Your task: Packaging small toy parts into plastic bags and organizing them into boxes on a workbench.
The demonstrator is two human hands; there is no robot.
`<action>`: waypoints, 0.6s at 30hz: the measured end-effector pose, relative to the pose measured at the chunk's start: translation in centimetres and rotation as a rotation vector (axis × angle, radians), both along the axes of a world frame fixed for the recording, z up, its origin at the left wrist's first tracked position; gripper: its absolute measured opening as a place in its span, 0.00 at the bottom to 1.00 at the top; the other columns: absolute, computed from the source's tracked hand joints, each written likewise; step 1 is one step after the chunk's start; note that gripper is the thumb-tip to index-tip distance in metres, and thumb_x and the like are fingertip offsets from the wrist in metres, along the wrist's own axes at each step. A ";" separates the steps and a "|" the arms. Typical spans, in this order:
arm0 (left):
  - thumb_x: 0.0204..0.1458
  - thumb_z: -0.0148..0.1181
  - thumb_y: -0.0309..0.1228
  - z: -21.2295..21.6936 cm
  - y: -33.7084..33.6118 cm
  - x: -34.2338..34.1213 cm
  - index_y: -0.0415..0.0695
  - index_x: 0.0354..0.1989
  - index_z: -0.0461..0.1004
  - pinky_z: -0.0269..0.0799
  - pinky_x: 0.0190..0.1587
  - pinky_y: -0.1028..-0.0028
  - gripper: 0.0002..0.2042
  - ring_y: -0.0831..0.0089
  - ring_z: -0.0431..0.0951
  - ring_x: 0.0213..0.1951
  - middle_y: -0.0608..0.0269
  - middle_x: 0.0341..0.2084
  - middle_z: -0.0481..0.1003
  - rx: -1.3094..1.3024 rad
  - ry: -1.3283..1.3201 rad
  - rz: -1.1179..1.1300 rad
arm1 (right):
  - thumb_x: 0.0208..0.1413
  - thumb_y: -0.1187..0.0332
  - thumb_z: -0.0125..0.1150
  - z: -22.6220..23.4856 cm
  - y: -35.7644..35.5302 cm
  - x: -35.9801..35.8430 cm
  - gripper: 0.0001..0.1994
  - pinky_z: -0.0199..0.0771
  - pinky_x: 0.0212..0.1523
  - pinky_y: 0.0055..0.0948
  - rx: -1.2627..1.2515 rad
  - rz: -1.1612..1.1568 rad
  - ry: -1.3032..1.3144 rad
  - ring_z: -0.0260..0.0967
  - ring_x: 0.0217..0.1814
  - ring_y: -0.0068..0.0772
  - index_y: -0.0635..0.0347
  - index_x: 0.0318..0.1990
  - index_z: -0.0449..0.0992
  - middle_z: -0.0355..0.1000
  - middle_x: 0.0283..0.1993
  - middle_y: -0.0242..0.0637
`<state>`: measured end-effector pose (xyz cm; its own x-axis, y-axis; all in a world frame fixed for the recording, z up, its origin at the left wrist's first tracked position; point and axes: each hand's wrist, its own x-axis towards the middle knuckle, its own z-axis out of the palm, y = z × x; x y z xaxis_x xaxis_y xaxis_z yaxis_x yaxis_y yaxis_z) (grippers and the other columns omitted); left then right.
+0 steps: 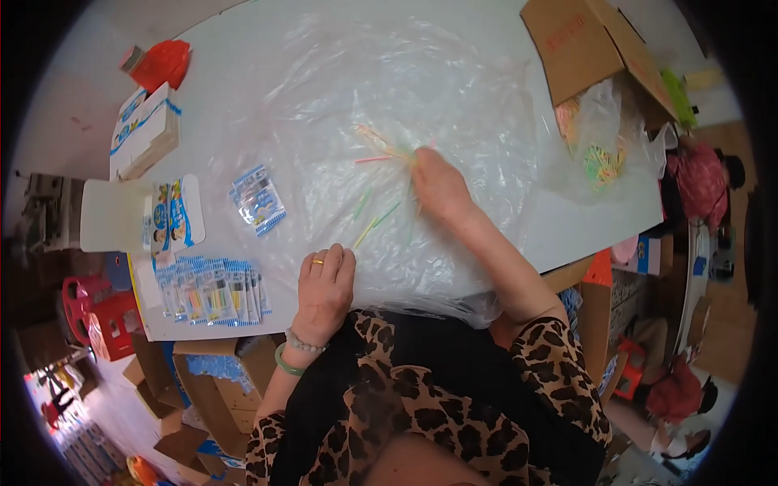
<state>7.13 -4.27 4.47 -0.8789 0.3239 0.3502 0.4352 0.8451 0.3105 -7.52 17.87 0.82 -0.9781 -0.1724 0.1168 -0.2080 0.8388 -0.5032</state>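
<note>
Nearest us, our left hand [324, 287] pins the plastic sheet [340, 105] flat, open-palmed, while at one o'clock our right hand [438, 182] closes its grip on thin coloured sticks [381, 146]; gathering strays at twelve o'clock looks next.

Your right hand [438, 185] grips thin, smooth plastic sticks [382, 146]; your left hand [324, 285] rests on the glossy, crinkled clear plastic sheet [340, 89]. The table [616, 212] looks smooth and matt, the box [579, 40] rough brown cardboard, the packets [212, 290] shiny film.

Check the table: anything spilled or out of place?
A few thin coloured sticks lie scattered on the clear plastic sheet, near the right hand. One small packet lies apart from the packet row.
</note>
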 end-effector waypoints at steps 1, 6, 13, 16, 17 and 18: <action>0.43 0.59 0.20 -0.3 -0.5 0.3 0.37 0.39 0.71 0.68 0.42 0.65 0.12 0.58 0.72 0.38 0.54 0.38 0.70 -0.008 -0.013 0.000 | 0.56 0.65 0.49 -0.1 -1.0 -0.2 0.09 0.67 0.33 0.41 0.004 0.034 0.000 0.68 0.31 0.46 0.62 0.33 0.68 0.67 0.24 0.44; 0.44 0.58 0.20 -0.8 -1.7 1.1 0.37 0.39 0.71 0.67 0.43 0.65 0.12 0.59 0.72 0.39 0.55 0.38 0.70 0.089 -0.037 0.068 | 0.57 0.63 0.49 -0.1 -1.5 0.0 0.11 0.67 0.36 0.42 -0.015 0.060 0.085 0.68 0.33 0.52 0.61 0.31 0.68 0.68 0.28 0.48; 0.44 0.60 0.21 -0.9 -1.3 -0.5 0.38 0.39 0.71 0.68 0.41 0.66 0.12 0.59 0.72 0.38 0.55 0.38 0.70 0.170 -0.026 0.044 | 0.59 0.66 0.50 2.8 -1.1 -0.6 0.10 0.63 0.30 0.27 -0.502 -0.137 -0.094 0.60 0.25 0.28 0.63 0.29 0.64 0.64 0.23 0.38; 0.45 0.61 0.22 -0.8 -1.1 -0.5 0.38 0.42 0.72 0.69 0.42 0.65 0.14 0.57 0.73 0.39 0.52 0.40 0.71 0.294 -0.094 0.074 | 0.60 0.66 0.48 4.3 -0.9 0.8 0.10 0.63 0.29 0.27 -0.641 -0.130 -0.199 0.60 0.26 0.22 0.63 0.30 0.64 0.63 0.22 0.36; 0.45 0.61 0.22 -0.8 -1.0 -0.6 0.38 0.42 0.72 0.69 0.42 0.65 0.14 0.57 0.73 0.39 0.52 0.40 0.71 0.293 -0.100 0.073 | 0.59 0.68 0.49 4.5 -0.7 1.5 0.08 0.64 0.30 0.29 -0.470 -0.017 -0.204 0.62 0.27 0.26 0.62 0.30 0.65 0.64 0.23 0.37; 0.46 0.60 0.21 -0.7 -0.8 -0.7 0.37 0.47 0.69 0.70 0.43 0.65 0.17 0.55 0.73 0.42 0.50 0.43 0.71 0.336 -0.106 0.082 | 0.58 0.69 0.50 4.6 -0.5 2.2 0.07 0.65 0.32 0.31 -0.298 0.096 -0.208 0.64 0.28 0.30 0.61 0.31 0.65 0.65 0.24 0.38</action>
<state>6.45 -5.10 3.75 -0.9343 0.1337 0.3304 0.3208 0.7191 0.6164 -5.28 17.36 5.45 -0.9672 -0.2530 -0.0241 -0.1459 0.6304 -0.7624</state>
